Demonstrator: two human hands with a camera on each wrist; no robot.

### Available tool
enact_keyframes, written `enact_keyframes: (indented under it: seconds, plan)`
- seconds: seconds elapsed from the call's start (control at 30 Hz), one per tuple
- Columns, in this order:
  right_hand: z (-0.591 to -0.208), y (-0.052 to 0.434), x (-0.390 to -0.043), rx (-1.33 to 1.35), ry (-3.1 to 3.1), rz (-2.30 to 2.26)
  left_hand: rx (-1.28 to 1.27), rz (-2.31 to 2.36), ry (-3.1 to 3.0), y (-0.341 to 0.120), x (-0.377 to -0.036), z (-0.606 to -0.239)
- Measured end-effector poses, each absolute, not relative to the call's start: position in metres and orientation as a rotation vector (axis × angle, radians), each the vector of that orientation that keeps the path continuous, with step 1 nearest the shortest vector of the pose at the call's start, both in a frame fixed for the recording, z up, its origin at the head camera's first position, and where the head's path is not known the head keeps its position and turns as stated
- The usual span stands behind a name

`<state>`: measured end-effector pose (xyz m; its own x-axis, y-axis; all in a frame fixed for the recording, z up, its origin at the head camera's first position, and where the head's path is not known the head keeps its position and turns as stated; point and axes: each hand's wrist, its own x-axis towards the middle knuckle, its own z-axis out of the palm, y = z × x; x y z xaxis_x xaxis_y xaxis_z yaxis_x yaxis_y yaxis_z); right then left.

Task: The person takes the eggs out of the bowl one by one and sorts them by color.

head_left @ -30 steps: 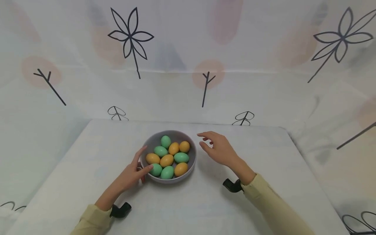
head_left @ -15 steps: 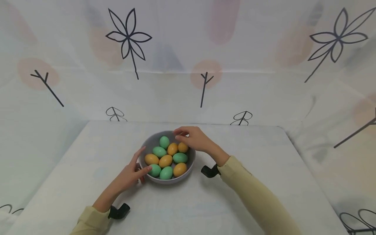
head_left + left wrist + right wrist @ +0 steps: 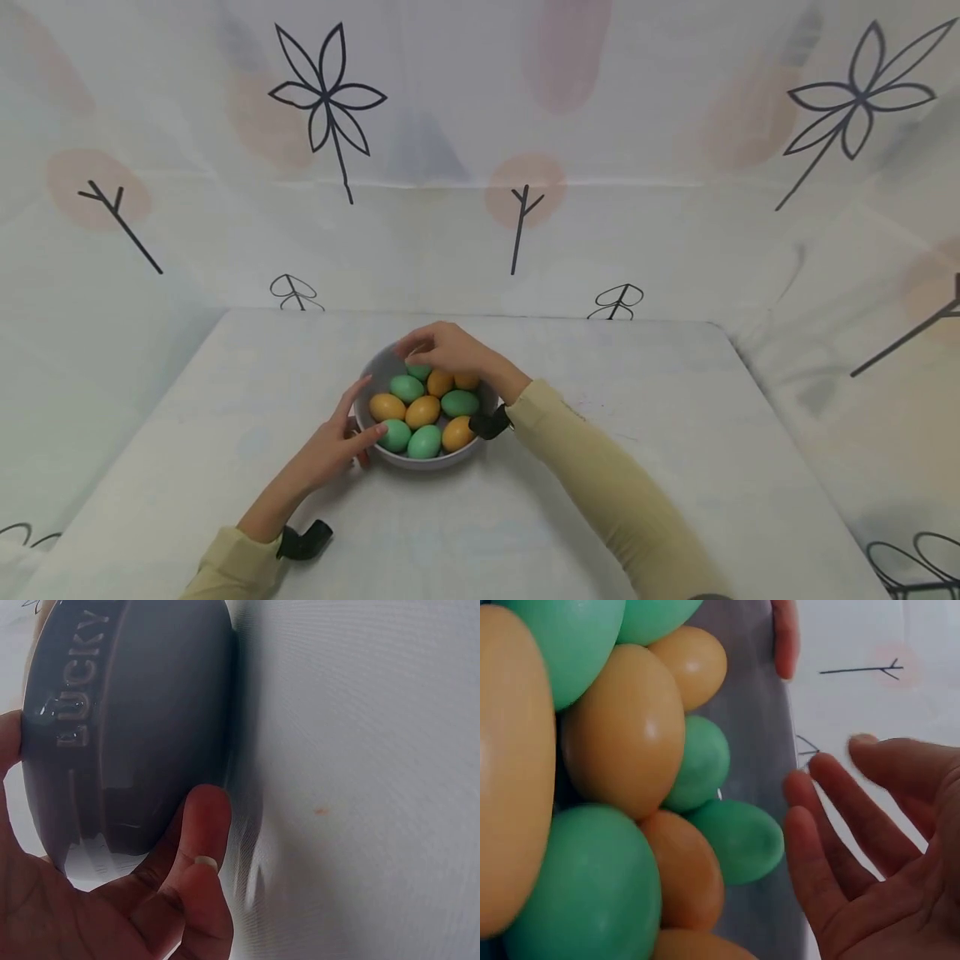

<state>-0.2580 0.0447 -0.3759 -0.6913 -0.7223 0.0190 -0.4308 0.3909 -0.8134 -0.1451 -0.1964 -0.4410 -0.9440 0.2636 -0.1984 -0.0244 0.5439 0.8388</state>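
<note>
A grey bowl (image 3: 390,360) stands on the white table, filled with several green and orange eggs (image 3: 423,411). My left hand (image 3: 367,408) grips the bowl's left side, thumb on the front rim and a finger along the side. In the left wrist view its thumb (image 3: 202,825) lies against the bowl's outer wall (image 3: 135,712). My right hand (image 3: 431,350) hovers over the back of the bowl, above a partly hidden green egg (image 3: 417,372). In the right wrist view the right hand (image 3: 832,772) has loosely spread fingers and holds nothing, beside a green egg (image 3: 739,840).
The table (image 3: 675,433), covered in white cloth, has bare surface left, right and in front of the bowl. A printed fabric backdrop (image 3: 480,208) rises right behind it. Black camera mounts (image 3: 303,540) sit on both wrists.
My right hand has moved left from beside the bowl to over its back eggs. The left hand and the bowl have stayed put.
</note>
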Motion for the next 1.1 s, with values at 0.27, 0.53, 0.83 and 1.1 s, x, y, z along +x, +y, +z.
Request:
enact_keyframes:
  seconds: [0.27,0.53,0.83,1.1]
  plan:
    - [-0.38,0.031,-0.259,-0.93,2.26,-1.058,0.192,1.344,2.497,-0.197,-0.144,-0.44]
    - [-0.384,0.022,-0.259,-0.959,2.295,-0.819,0.198,1.352,2.503,-0.197,-0.145,-0.443]
    - [-0.384,0.017,-0.26,-0.975,2.351,-0.66,0.199,1.346,2.511,-0.197,-0.144,-0.442]
    - [-0.39,0.016,-0.259,-0.964,2.383,-0.636,0.207,1.363,2.511,-0.196,-0.144,-0.443]
